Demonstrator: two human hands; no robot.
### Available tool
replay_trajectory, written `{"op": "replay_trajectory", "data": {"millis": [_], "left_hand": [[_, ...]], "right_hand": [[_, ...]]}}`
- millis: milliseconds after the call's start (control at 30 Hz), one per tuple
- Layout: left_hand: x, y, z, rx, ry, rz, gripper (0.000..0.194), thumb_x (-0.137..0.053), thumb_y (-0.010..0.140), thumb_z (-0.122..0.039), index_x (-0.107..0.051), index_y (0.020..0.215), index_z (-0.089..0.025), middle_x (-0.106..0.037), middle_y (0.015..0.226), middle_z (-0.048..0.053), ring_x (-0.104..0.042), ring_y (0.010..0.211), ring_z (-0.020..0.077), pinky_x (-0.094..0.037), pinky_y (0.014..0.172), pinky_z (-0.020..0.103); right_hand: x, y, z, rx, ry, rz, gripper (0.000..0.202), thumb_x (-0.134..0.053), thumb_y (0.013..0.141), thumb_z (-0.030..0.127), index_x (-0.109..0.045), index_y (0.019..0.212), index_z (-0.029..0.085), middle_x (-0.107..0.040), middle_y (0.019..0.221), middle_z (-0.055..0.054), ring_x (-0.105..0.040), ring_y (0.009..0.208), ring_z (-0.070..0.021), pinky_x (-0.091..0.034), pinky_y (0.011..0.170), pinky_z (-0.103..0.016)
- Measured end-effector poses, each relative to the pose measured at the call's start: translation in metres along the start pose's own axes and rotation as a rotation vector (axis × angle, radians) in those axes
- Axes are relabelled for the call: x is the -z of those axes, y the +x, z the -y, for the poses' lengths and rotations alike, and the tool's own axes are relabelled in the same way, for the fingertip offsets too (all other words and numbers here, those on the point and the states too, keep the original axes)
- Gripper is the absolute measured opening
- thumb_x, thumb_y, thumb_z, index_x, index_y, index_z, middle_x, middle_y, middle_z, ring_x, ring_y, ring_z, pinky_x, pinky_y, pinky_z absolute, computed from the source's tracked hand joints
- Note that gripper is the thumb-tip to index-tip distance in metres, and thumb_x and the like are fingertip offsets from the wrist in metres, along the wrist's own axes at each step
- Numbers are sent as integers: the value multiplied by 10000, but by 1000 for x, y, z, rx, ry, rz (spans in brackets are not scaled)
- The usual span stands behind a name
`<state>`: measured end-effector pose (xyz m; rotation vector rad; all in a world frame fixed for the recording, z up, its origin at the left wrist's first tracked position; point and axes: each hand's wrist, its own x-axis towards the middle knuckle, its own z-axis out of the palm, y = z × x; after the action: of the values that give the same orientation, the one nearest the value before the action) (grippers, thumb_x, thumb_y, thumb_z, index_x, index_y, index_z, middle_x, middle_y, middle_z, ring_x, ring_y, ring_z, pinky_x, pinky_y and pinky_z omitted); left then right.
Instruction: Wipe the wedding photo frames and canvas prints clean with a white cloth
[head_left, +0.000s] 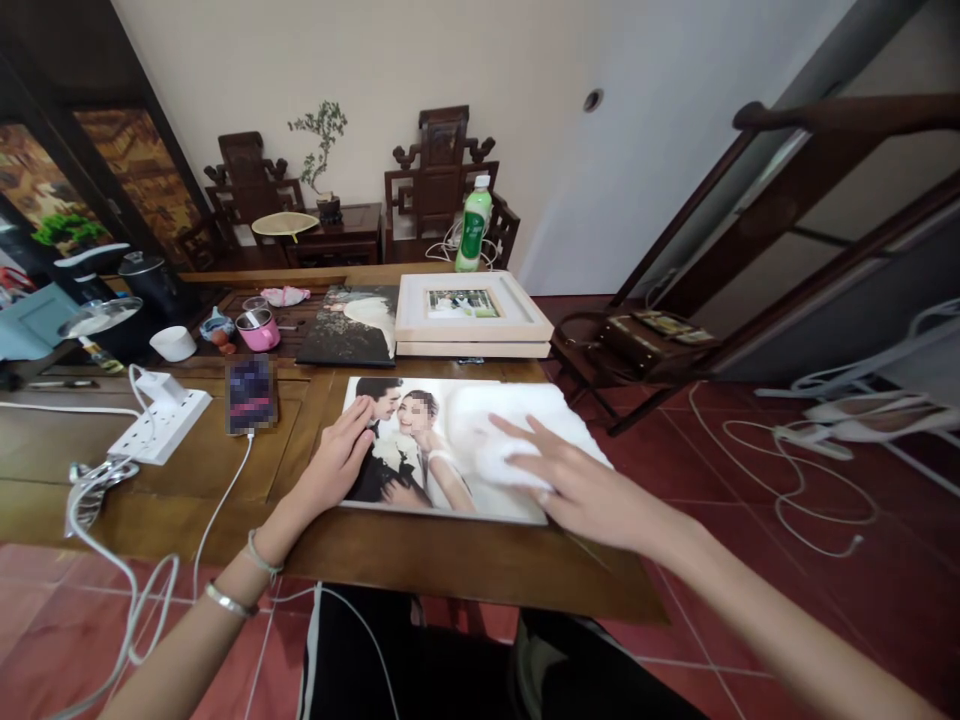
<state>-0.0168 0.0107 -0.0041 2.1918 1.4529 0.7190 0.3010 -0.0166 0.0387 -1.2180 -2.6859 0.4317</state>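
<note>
A large wedding photo panel (390, 480) lies flat near the front edge of the wooden table, showing a couple in black and white. My left hand (341, 455) rests on the panel's left side, fingers stretched flat and holding nothing. On the panel's right part, my right hand (566, 480) presses a white cloth (480, 430) against the surface, its fingers over the cloth and somewhat blurred. The cloth hides part of the picture there. Behind the panel are a dark photo panel with a white dress (356, 325) and a stack of pale wooden picture frames (474, 330).
A green bottle (473, 225) stands behind the frames. To the left are a phone (252, 393) on a cable, a white power strip (161, 425), a pink cup (258, 330) and a white cup (173, 344). A wooden chair (652, 340) stands at the right.
</note>
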Motion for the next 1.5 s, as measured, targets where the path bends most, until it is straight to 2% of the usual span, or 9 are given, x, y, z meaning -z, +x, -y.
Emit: {"op": "replay_trajectory", "data": {"millis": [167, 300, 467, 667, 867, 1133, 1300, 1400, 1500], "left_hand": [[0, 1, 2, -20, 26, -10, 469, -305, 971, -359, -447, 1382, -181, -364, 1501, 97, -282, 1411, 214, -227, 1156, 446], [1, 2, 0, -30, 31, -7, 465, -302, 969, -357, -481, 1357, -172, -387, 1488, 96, -301, 1403, 220, -239, 1155, 443], [2, 2, 0, -38, 60, 12, 478, -289, 970, -326, -464, 1367, -122, -370, 1495, 107, -285, 1409, 213, -228, 1162, 427], [2, 1, 0, -20, 43, 13, 469, -310, 969, -321, -451, 1378, -139, -357, 1503, 96, -285, 1410, 210, -243, 1155, 438], [2, 3, 0, -30, -9, -27, 463, -310, 970, -344, -495, 1348, -149, -404, 1477, 94, -322, 1394, 198, -241, 1163, 408], [1, 3, 1, -21, -10, -30, 469, -299, 974, -354, -500, 1344, -146, -395, 1481, 92, -328, 1391, 205, -232, 1167, 421], [0, 4, 0, -20, 0, -40, 467, -302, 974, -354, -508, 1336, -142, -411, 1473, 91, -331, 1389, 197, -231, 1169, 406], [1, 4, -1, -22, 22, -29, 466, -303, 974, -350, -499, 1343, -143, -403, 1477, 92, -323, 1393, 204, -233, 1167, 416], [2, 3, -2, -36, 49, -15, 460, -298, 975, -340, -485, 1355, -162, -396, 1483, 83, -317, 1395, 213, -245, 1160, 433]], "right_hand": [[5, -52, 34, 119, 131, 107, 319, -472, 824, 134, -646, 1062, 256, -339, 1504, -23, -228, 1403, -246, -288, 1130, -498], [10, -58, 35, 111, 175, 164, 324, -472, 843, 166, -637, 1106, 259, -321, 1509, -12, -229, 1401, -250, -321, 1110, -486], [11, -12, 0, -49, 207, 155, 318, -472, 868, 287, -662, 1119, 245, -360, 1494, -17, -185, 1405, -321, -309, 1089, -533], [14, 58, -63, -147, 267, -19, 499, -454, 869, 538, -633, 1212, 223, -553, 1349, -79, -410, 1297, -363, -308, 1068, -538], [22, 84, -71, -167, 356, -64, 461, -431, 896, 502, -621, 1211, 225, -611, 1280, -53, -537, 1174, -327, -372, 1025, -495], [-3, 9, -11, -26, 179, -1, 327, -466, 885, 341, -656, 1112, 202, -310, 1516, -59, -144, 1409, -356, -297, 1079, -564], [-8, -50, 35, 88, 202, 92, 289, -491, 775, 113, -690, 961, 212, -281, 1524, -28, -93, 1418, -293, -266, 1113, -549], [-4, -64, 48, 183, 229, 187, 334, -511, 745, 102, -687, 1002, 223, -329, 1498, -45, -162, 1408, -270, -186, 1143, -537], [1, -64, 49, 115, 249, 206, 358, -503, 753, 104, -685, 1025, 249, -340, 1494, -28, -187, 1404, -260, -272, 1120, -506]]}}
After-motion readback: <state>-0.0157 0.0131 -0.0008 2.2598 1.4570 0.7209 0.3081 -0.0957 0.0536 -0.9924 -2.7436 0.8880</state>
